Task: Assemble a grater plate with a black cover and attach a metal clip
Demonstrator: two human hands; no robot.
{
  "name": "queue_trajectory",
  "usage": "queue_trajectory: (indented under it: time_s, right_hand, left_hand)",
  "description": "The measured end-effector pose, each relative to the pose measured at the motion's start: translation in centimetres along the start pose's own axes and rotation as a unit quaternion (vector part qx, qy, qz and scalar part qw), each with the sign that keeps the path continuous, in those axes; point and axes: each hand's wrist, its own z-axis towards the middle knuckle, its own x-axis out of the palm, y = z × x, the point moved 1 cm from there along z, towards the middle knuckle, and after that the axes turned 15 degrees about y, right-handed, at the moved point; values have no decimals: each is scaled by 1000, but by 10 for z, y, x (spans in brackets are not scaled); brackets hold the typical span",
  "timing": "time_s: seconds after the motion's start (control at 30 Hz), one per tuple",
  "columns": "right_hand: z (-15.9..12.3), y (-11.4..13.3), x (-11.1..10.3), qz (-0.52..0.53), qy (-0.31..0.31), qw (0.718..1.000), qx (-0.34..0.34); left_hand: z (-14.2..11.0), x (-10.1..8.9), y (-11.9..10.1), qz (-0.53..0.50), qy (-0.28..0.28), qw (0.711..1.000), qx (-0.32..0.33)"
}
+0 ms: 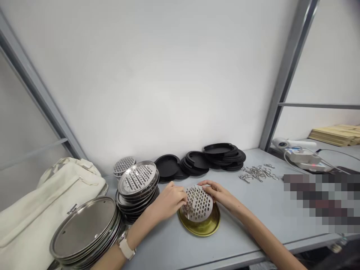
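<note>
My left hand (168, 200) and my right hand (218, 193) both grip a round perforated metal disc (198, 203), one at its left edge and one at its upper right edge. The disc is tilted and rests over a shallow gold-coloured tin lid (204, 225) lying on the grey table (253, 217). Fingers of both hands are curled around the disc's rim. A watch with a pale strap (126, 247) is on my left wrist.
Left of my hands stand a stack of perforated steel trays (137, 180) and a stack of plain steel lids (84, 232). A cream bag (42, 202) lies far left. Black round lids (201, 159) line the wall. Small metal hooks (257, 172) lie to the right.
</note>
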Motion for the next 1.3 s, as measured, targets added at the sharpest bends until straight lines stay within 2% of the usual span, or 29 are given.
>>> queue_trajectory:
  time_s: [0.1,0.2,0.3,0.4,0.5,0.67,0.97,1.07,1.13,1.2,1.3]
  right_hand:
    - [3,-3,-3,2,-24,999,25]
    - [3,-4,-3,-15,-30,999,27]
    - [5,-6,-5,-50,-45,998,1]
    - [7,-9,-6,-86,-48,994,-39]
    - [7,-11,-6,-127,-58,989,-43]
    - [6,-11,-5,-145,-59,987,-42]
    - [4,-8,-4,-116,-31,992,-34]
    - [1,-3,-2,-137,-43,988,-65]
    - [-1,2,1,-157,-57,981,-97]
    - [-4,8,5,-184,-80,972,-123]
    - [-9,16,10,-219,-113,958,-149]
  left_hand:
    - [10,14,3,-97,-23,995,9]
    - [13,28,6,-189,-95,977,-3]
    - [9,41,9,-188,-150,970,-28]
    - [4,49,11,-47,-117,992,4]
    - [3,50,10,32,-93,995,12]
    - [5,49,6,63,-82,995,5]
    - [4,49,5,53,-82,995,17]
    - [4,51,5,4,-100,995,10]
    - [5,53,5,-71,-131,989,-12]
    - [7,58,6,-177,-169,969,-43]
    - [12,63,7,-330,-203,919,-75]
